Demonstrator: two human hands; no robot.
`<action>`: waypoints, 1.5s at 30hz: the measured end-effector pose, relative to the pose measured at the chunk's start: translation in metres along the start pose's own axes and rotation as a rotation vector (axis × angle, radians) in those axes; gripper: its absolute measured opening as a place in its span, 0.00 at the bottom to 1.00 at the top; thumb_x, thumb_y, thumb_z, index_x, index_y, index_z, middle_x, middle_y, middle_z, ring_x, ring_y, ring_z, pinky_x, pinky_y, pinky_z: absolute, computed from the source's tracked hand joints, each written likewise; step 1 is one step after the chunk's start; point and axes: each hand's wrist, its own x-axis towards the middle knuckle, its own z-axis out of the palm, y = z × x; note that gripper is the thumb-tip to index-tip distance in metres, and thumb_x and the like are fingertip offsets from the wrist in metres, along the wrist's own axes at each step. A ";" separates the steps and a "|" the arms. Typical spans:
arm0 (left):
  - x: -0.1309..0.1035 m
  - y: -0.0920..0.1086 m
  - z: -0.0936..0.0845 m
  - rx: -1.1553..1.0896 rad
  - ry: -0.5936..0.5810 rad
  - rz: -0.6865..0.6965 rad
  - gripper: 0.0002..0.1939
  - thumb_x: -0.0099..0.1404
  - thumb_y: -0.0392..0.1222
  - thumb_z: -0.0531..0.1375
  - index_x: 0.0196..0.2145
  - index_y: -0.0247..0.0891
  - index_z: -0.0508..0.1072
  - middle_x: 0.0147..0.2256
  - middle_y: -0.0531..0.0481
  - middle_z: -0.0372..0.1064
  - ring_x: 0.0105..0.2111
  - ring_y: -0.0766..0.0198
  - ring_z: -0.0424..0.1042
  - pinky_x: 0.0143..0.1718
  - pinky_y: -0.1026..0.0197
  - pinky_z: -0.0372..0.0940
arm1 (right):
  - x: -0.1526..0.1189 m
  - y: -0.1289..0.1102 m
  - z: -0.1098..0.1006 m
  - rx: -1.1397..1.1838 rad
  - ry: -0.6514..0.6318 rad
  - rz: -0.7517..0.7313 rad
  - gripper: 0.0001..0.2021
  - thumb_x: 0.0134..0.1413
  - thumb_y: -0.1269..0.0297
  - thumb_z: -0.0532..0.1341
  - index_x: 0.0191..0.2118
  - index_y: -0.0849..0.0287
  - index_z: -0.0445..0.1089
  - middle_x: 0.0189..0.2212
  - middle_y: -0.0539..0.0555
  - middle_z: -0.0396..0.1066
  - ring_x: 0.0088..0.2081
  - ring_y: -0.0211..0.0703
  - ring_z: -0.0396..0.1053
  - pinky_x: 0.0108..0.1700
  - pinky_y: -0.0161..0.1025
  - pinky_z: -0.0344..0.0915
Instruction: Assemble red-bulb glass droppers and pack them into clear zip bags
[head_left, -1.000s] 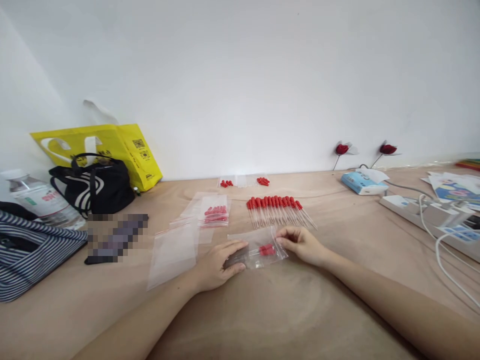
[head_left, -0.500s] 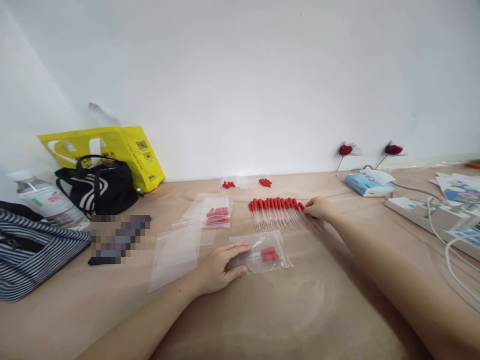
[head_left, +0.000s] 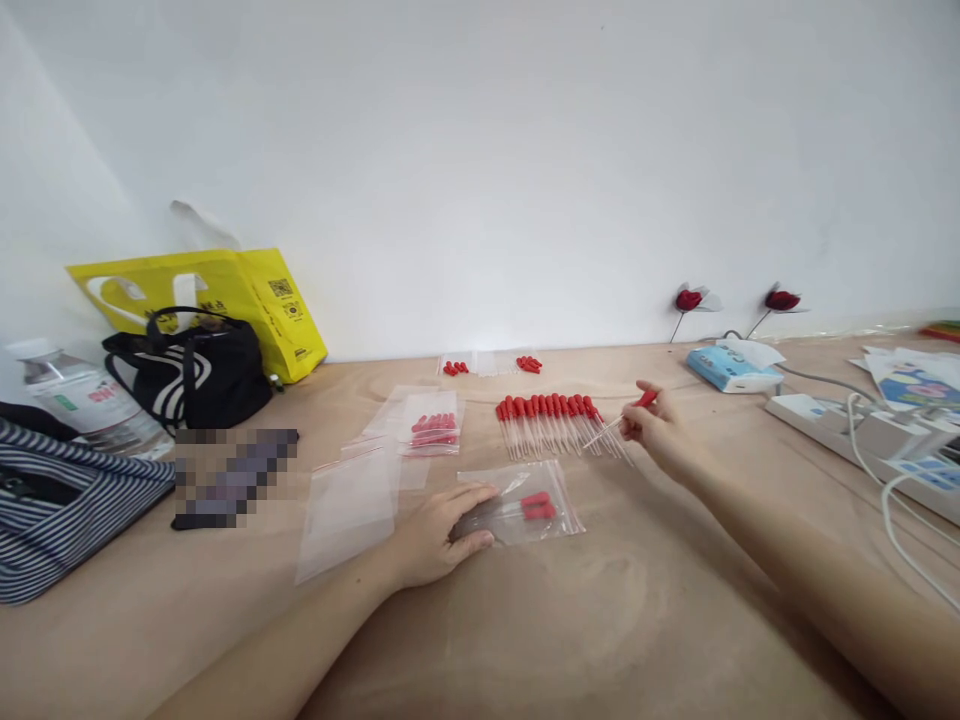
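Note:
A row of clear droppers with red bulbs point(head_left: 547, 408) lies on the wooden table. Just right of it, my right hand point(head_left: 654, 432) pinches one red-bulbed dropper point(head_left: 646, 398), its clear stem pointing left over the row's end. My left hand point(head_left: 442, 530) rests with thumb and fingers apart on the left part of a clear zip bag point(head_left: 555, 480), which has red-bulbed droppers inside. To the left are flat clear bags point(head_left: 349, 510) and a stack of bags with red-bulbed droppers point(head_left: 433, 428).
Two small bags with red bulbs point(head_left: 529, 364) lie by the wall. At left are a yellow bag point(head_left: 289, 310), a black bag point(head_left: 225, 370), a bottle point(head_left: 82, 395) and a striped bag point(head_left: 82, 510). At right are a tissue pack point(head_left: 731, 368) and a power strip point(head_left: 817, 425).
My right hand has lifted one dropper from the right end of the row and moved slightly right with it. My left hand has stayed on the bag.

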 end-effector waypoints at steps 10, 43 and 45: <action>0.000 0.000 0.000 0.010 -0.015 -0.028 0.24 0.60 0.46 0.53 0.54 0.43 0.57 0.53 0.48 0.58 0.51 0.57 0.59 0.50 0.54 0.56 | -0.059 0.010 0.041 0.267 -0.108 0.043 0.28 0.43 0.51 0.59 0.48 0.53 0.49 0.26 0.45 0.59 0.25 0.35 0.65 0.29 0.38 0.65; 0.001 -0.002 0.000 0.000 0.010 0.005 0.23 0.60 0.46 0.53 0.52 0.43 0.59 0.52 0.47 0.60 0.50 0.57 0.61 0.49 0.54 0.57 | 0.047 0.021 0.000 -0.767 -0.030 0.075 0.09 0.38 0.63 0.61 0.28 0.62 0.68 0.26 0.55 0.70 0.27 0.40 0.66 0.26 0.33 0.58; 0.001 -0.003 0.001 -0.006 0.012 0.007 0.23 0.59 0.47 0.54 0.52 0.43 0.59 0.52 0.47 0.60 0.50 0.57 0.60 0.50 0.54 0.56 | 0.054 0.024 0.002 -0.802 -0.055 0.101 0.08 0.34 0.67 0.62 0.27 0.61 0.68 0.25 0.55 0.70 0.27 0.41 0.66 0.26 0.33 0.58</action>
